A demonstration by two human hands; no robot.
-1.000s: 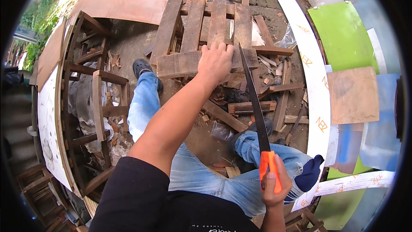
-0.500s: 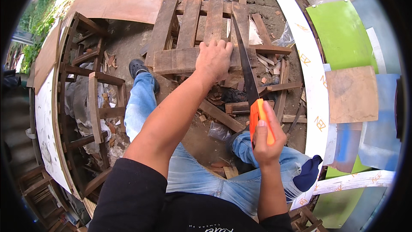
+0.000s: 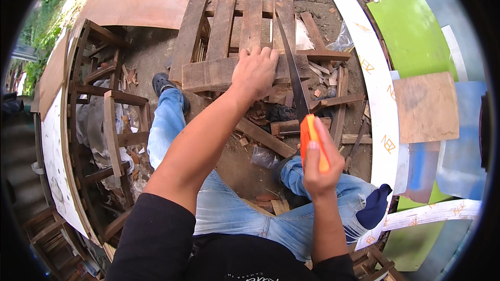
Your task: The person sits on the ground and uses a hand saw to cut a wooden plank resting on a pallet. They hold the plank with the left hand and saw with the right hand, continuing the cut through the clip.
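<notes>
My left hand (image 3: 254, 72) presses down on a short brown wooden plank (image 3: 208, 74), its fingers curled over the far edge. The plank lies crosswise on the near end of a slatted wooden frame (image 3: 223, 28). In my right hand (image 3: 324, 173) is a handsaw (image 3: 295, 80), gripped by its orange handle. Its dark blade crosses the plank near the right end, to the right of my left hand, with the tip pointing away from me. Whether the teeth have cut into the wood cannot be made out.
Wooden frames (image 3: 112, 125) stand at the left, and a brown sheet (image 3: 138, 2) lies behind them. Loose timber pieces (image 3: 268, 138) and scraps litter the ground between my legs. On the right run a long white board (image 3: 359, 57) and green panels (image 3: 411, 34).
The whole view has shifted slightly. Both hands keep their grips, and the saw lies across the plank at nearly the same spot.
</notes>
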